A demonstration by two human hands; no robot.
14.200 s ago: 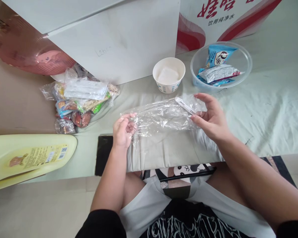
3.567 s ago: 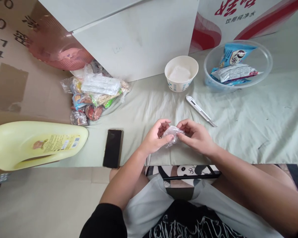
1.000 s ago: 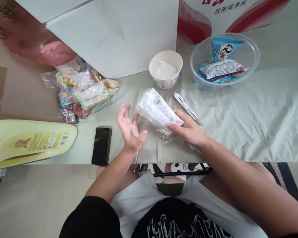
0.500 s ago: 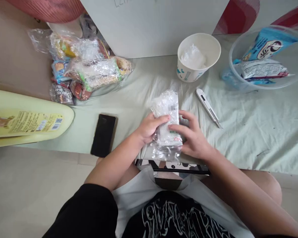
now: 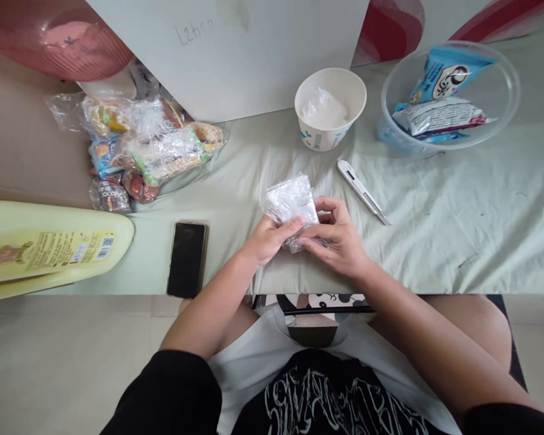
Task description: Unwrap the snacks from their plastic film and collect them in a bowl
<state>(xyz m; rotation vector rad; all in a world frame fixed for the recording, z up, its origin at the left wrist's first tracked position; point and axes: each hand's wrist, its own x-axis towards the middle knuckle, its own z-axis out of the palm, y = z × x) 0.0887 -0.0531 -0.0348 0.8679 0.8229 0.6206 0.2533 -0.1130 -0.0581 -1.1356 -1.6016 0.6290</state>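
A white packet in crinkled clear plastic wrap [image 5: 291,199] is held between both hands above the cloth. My left hand [image 5: 272,237] grips its lower left side, thumb pressed across the front. My right hand [image 5: 338,235] closes on the lower right side, its fingers on the edge and the loose film. What is inside the packet cannot be made out. Right of the hands lies a white utility knife [image 5: 362,192], its blade tip pointing down and right. Farther back stands a paper cup [image 5: 324,138] with crumpled clear plastic [image 5: 324,110] in it.
A clear plastic tub [image 5: 510,99] with snack packets stands at the back right. Bagged snacks [image 5: 158,154] are piled at the back left. A black phone [image 5: 187,260] lies near the front edge, beside a large yellow bottle [image 5: 58,248]. A white board [image 5: 254,54] rises behind.
The packet has been turned and tilted, so its barcode side no longer shows. My right hand has closed in on its lower edge. The camera view has shifted slightly.
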